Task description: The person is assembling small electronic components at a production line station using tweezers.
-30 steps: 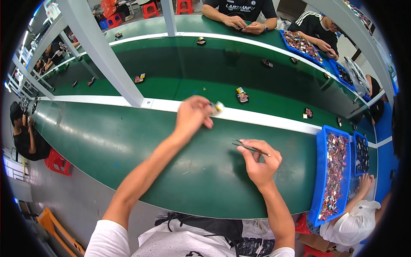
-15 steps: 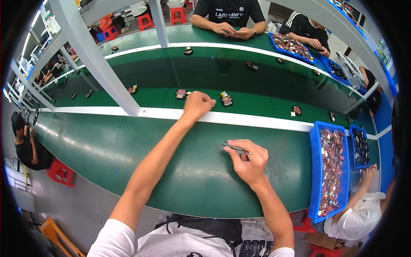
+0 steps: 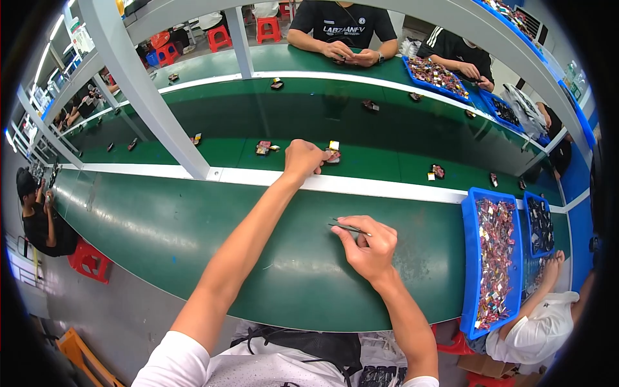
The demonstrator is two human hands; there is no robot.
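My left hand (image 3: 304, 158) reaches over the white rail onto the belt. Its fingers are curled, with the fingertips at the left edge of a small black electronic assembly (image 3: 333, 157) that has red and yellow-white parts. The fingers hide some of that edge. Over the green worktop, my right hand (image 3: 372, 244) is closed around thin dark tweezers (image 3: 350, 227). Their tips point left and hold nothing that I can see. Another such assembly (image 3: 264, 148) lies on the belt left of my left hand, beside a small pale piece.
A blue tray (image 3: 471, 258) heaped with small wired parts stands right, beside a smaller blue tray (image 3: 529, 222) of black pieces. The white rail (image 3: 380, 186) and a slanted grey post (image 3: 142, 90) border the belt. Co-workers sit opposite and at both sides; more assemblies dot the belt.
My left hand has shifted slightly right and meets the assembly it was apart from. The assemblies on the belt have drifted left. The tweezers have moved slightly left, and their tips are closer together.
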